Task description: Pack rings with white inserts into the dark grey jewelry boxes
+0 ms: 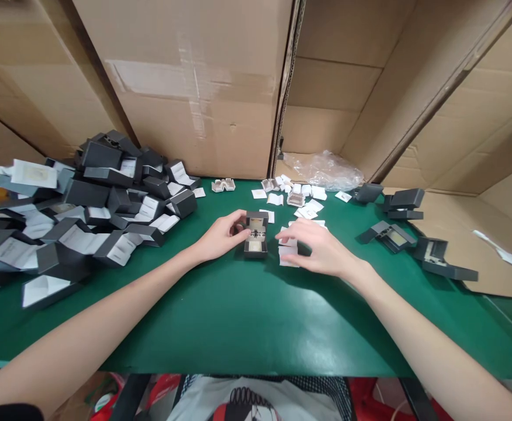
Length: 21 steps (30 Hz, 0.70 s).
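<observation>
A small dark hinged box stands open on the green table, with its light inner lining and hinge showing. My left hand grips its left side, thumb on the near edge and fingers behind. To the right of the box, my right hand is held over a white folded insert, thumb and fingers apart. Whether the fingertips touch the insert I cannot tell. More white paper partly shows behind this hand.
Many dark boxes with white linings are heaped at the left. Several open dark boxes lie at the right. White inserts are scattered behind my hands, near clear plastic. Tall cardboard cartons border the green table.
</observation>
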Motion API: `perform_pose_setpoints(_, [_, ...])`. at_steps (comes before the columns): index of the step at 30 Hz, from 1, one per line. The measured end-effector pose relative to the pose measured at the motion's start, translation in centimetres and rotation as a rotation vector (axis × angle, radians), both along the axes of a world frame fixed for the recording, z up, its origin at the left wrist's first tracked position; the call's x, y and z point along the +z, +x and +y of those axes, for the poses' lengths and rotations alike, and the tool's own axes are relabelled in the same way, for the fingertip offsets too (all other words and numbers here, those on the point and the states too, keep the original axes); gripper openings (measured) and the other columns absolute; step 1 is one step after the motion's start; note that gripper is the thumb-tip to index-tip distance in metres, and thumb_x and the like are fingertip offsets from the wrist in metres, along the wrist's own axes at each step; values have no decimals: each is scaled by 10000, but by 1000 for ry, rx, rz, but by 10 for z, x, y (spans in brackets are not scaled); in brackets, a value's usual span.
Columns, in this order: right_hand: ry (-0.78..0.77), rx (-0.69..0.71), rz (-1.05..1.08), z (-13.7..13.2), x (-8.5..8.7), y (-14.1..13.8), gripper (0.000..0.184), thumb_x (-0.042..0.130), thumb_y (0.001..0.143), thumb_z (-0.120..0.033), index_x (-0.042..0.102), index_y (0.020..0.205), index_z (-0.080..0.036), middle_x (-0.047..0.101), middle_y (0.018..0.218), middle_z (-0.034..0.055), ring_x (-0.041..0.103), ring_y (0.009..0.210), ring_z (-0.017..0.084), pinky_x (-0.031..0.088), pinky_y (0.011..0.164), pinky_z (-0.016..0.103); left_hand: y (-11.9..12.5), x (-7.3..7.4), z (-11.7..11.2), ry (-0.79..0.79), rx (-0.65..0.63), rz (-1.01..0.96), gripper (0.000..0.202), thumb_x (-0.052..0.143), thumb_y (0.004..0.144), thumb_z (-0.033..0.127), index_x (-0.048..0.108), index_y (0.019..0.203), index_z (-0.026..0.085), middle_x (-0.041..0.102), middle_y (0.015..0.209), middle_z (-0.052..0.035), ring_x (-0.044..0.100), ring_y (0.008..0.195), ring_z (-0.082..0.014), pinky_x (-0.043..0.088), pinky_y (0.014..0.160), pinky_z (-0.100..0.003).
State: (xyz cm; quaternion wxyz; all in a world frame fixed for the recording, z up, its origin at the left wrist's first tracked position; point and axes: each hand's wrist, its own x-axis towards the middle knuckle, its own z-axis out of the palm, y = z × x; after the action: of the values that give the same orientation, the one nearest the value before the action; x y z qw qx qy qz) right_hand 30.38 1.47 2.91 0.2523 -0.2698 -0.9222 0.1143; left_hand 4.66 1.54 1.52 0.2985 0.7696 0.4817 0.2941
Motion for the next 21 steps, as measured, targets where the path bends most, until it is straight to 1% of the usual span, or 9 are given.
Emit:
perform_pose_setpoints(2, [19, 70, -155, -4, 0, -3, 373, 623, 799, -400, 591, 1124, -220, 654, 948, 77, 565, 902, 243, 461, 773, 386, 0, -1, 1, 11, -7, 2, 265, 483, 838, 375, 514, 1016, 181, 522, 732, 23, 380, 573, -100, 330, 538, -213])
perform_pose_setpoints(5, [5, 63, -182, -10, -1, -7, 333, 584, 828, -314, 570, 1147, -219, 653, 955, 73, 581, 903, 234, 466, 785, 387, 0, -1, 0, 15, -14, 7, 249, 476, 845, 362, 513, 1013, 182, 513, 725, 26, 384, 579, -100, 331, 539, -212])
perform_pose_setpoints(7, [-97, 44, -85, -11, 0, -8, 288, 526, 850, -245, 563, 1135, -221, 660, 946, 62, 605, 857, 204, 487, 769, 367, 0, 0, 0, 16, -13, 15, 240, 476, 846, 363, 513, 997, 180, 503, 715, 27, 383, 579, -101, 330, 538, -213])
perform_pose_setpoints(10, [-336, -12, 144, -8, -1, -6, 249, 473, 864, -219, 552, 1100, -226, 668, 942, 46, 637, 804, 168, 523, 691, 310, 0, -1, 0, 18, -9, 21, 240, 473, 848, 373, 507, 988, 181, 497, 717, 27, 377, 580, -101, 328, 538, -213])
perform_pose_setpoints(11, [-389, -42, 217, -6, -2, -5, 233, 471, 864, -220, 554, 1082, -224, 670, 938, 42, 646, 792, 162, 529, 677, 301, 0, -1, 0, 19, -10, 22, 239, 472, 848, 375, 505, 985, 182, 498, 722, 27, 379, 584, -101, 329, 541, -213])
perform_pose_setpoints(13, [-432, -114, 329, 1, -7, -1, 202, 483, 858, -222, 564, 1042, -212, 672, 933, 39, 657, 765, 157, 532, 682, 303, 0, -2, 1, 23, -11, 26, 241, 469, 848, 376, 504, 987, 183, 501, 736, 26, 386, 592, -102, 334, 549, -212])
perform_pose_setpoints(15, [-421, -195, 416, 9, -13, 3, 179, 490, 856, -227, 574, 1012, -201, 669, 937, 39, 658, 749, 154, 528, 705, 315, -1, -2, 2, 24, -11, 31, 242, 468, 846, 378, 502, 981, 181, 502, 747, 22, 386, 596, -102, 335, 551, -211])
perform_pose_setpoints(18, [-329, -306, 462, 18, -16, 10, 168, 494, 859, -251, 594, 984, -199, 664, 962, 48, 644, 813, 174, 515, 744, 334, -1, -2, 2, 23, -8, 37, 237, 462, 848, 383, 496, 959, 176, 496, 747, 20, 374, 596, -100, 331, 549, -211])
perform_pose_setpoints(21, [-229, -287, 374, 20, -9, 17, 162, 521, 850, -280, 623, 952, -205, 666, 964, 54, 617, 866, 195, 495, 770, 344, -1, 0, 1, 17, -15, 45, 230, 457, 852, 387, 487, 943, 177, 493, 746, 20, 374, 600, -102, 326, 547, -213])
